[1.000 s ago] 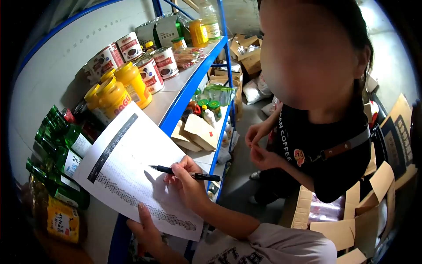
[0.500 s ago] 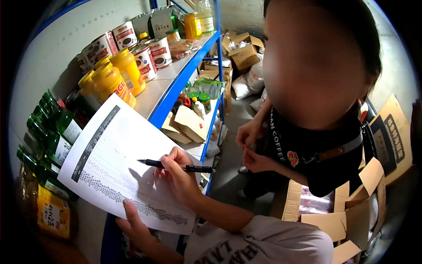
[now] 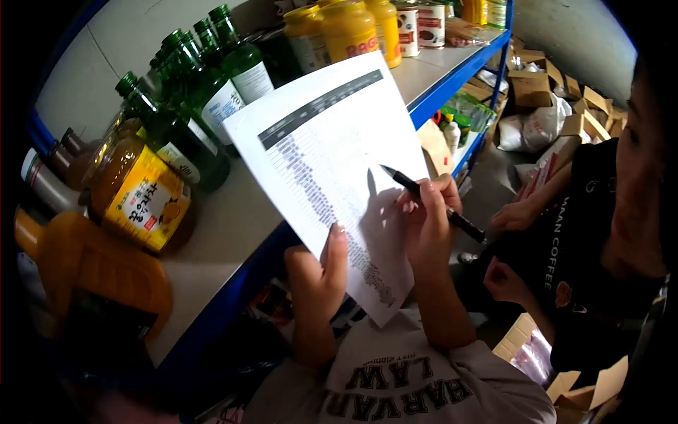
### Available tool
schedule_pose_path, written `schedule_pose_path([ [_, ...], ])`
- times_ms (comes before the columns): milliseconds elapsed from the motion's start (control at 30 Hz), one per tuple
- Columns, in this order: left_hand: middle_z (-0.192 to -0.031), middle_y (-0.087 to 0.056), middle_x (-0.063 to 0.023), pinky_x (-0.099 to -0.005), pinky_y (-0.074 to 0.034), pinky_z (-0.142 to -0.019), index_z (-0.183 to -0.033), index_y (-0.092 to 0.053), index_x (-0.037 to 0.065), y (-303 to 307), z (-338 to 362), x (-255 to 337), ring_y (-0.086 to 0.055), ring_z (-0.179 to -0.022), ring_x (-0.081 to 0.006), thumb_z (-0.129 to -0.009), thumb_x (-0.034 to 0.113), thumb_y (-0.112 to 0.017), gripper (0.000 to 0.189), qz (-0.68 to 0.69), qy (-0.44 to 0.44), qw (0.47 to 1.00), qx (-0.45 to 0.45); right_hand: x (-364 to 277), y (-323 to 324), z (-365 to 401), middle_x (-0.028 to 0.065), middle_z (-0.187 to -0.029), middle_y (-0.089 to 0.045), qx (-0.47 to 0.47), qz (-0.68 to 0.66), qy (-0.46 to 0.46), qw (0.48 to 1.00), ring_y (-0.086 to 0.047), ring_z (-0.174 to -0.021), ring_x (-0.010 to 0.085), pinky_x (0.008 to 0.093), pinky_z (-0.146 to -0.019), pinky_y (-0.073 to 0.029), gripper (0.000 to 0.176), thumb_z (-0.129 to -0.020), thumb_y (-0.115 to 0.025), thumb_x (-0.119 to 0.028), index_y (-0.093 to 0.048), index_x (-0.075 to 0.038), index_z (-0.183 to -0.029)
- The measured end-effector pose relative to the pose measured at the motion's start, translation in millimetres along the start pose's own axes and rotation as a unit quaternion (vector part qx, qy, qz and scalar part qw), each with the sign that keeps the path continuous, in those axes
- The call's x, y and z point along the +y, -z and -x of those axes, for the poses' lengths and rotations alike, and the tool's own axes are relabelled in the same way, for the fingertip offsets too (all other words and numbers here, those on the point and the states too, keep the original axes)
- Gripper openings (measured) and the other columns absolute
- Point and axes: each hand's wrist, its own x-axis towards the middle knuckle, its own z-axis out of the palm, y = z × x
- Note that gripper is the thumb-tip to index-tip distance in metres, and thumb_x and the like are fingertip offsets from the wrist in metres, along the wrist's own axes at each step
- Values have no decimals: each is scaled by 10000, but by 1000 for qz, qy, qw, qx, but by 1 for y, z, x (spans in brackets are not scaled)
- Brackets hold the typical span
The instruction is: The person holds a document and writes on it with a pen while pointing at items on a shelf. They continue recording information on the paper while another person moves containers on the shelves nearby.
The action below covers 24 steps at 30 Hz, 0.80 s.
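A printed sheet of paper point(image 3: 311, 159) with a dark header band and dense rows lies tilted before me. My left hand point(image 3: 319, 265) grips its lower left edge, thumb on top and the other fingers hidden beneath. In my right hand point(image 3: 431, 212) is a black pen point(image 3: 462, 225), held between thumb and fingers, its tip pointing left over the page. The tip's contact with the paper cannot be made out. Shadows of hand and pen fall across the sheet.
A blue-edged shelf point(image 3: 219, 283) carries green bottles point(image 3: 191, 148), a yellow-labelled jar point(image 3: 145, 201), an orange-brown jug point(image 3: 106, 265), yellow jars point(image 3: 349, 35) and cans point(image 3: 431, 25). A co-worker in a black top point(image 3: 586, 233) stands at right. Cartons point(image 3: 533, 88) and white sacks point(image 3: 530, 127) crowd the floor.
My view has swung left, bringing the jar and jug at the shelf's near end more into view. The sheet appears more upright; both hands keep hold of paper and pen.
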Motion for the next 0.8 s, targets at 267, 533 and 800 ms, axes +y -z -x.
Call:
schedule_pose_path([
  [267,-491,-515,-95,-234,-338,-413,-653,-522,-90,-5,3,5,-485,-436,-105,-800,119,-479,260,-4,-49,998,31,1,-7,1,77,-652,-520,-11,5,-19,1000,-459,-572,102,227,-598,-400,109,-819,-471,-82,-403,-64,-736],
  [533,-473,-496,-89,-245,-327,-407,-651,-520,-89,0,3,8,-459,-424,-97,-794,115,-483,252,-12,-25,1000,4,-1,-9,3,79,-664,-527,-14,7,-20,1000,-461,-574,100,229,-604,-401,108,-822,-475,-96,-408,-69,-742],
  [800,-454,-492,-100,-246,-324,-395,-631,-523,-94,-1,5,4,-458,-406,-102,-793,126,-483,276,-24,-24,999,23,-3,-10,1,75,-655,-518,-15,15,-22,1000,-455,-570,100,228,-608,-398,106,-825,-460,-90,-401,-70,-739],
])
